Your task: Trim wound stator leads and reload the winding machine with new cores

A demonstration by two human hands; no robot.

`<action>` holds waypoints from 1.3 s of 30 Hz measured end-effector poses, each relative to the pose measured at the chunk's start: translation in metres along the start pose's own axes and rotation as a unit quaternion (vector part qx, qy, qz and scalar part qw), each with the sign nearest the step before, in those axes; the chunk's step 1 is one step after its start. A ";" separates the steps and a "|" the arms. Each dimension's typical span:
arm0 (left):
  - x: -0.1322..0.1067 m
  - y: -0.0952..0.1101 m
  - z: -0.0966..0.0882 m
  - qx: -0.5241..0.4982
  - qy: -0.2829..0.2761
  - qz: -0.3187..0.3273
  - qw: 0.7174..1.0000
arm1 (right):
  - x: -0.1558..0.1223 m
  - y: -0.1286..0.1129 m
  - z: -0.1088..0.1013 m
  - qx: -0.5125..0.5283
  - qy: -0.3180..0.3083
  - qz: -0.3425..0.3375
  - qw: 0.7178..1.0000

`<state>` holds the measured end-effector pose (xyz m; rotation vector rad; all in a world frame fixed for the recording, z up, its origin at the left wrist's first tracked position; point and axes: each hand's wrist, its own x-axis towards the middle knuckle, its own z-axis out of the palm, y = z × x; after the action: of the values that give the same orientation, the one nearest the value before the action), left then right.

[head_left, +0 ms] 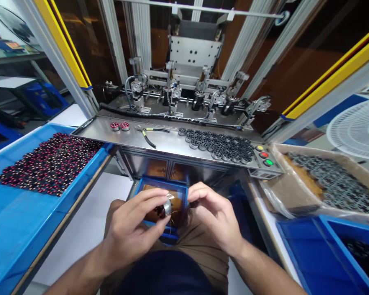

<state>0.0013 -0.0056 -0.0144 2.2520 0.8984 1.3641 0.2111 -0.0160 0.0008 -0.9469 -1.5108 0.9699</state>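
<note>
Blue tray: at far left the long tray [15, 233] carries a packed layer of dark parts with red and copper-coloured spots [55, 164]; its near end is bare blue.
Red-and-silver pair: two small round parts [124, 126] stand side by side on the left of the steel ledge [169, 144].
Pliers: the pair with green-and-black handles [145, 132] lies with its handles spread, just right of that pair.
Left hand: this hand [135, 223] is partly closed, gripping one part between the thumb below and the fingers above.
Held part: the silver-rimmed round piece [167, 207] sits at those fingertips, its rim turned toward the right hand, dark and reddish inside; thin wires [171, 221] show beside it.
Bin below: a blue bin [182, 196] with a brown inside lies under and beyond the hands.
Right hand: well curled, its fingers bent toward the thumb, this hand [217, 217] is near the held part but apart from it. Something dark shows at its fingertips; whether it is gripped, I cannot tell.
Black parts: a dense cluster [218, 143] covers the ledge's right half.
Button box: yellow, red and green buttons top it [260, 163].
Carton: plastic-lined, the box [278, 184] holds many grey parts [338, 180].
</note>
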 end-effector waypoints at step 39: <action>-0.026 -0.021 -0.043 -0.183 -0.009 -0.198 0.963 | 0.067 -0.026 0.005 -0.326 -0.326 -0.267 0.846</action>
<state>-0.0523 -0.0086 -0.0233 1.6968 0.9384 1.2059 0.1952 0.0367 0.0473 -0.5703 -2.6140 0.3473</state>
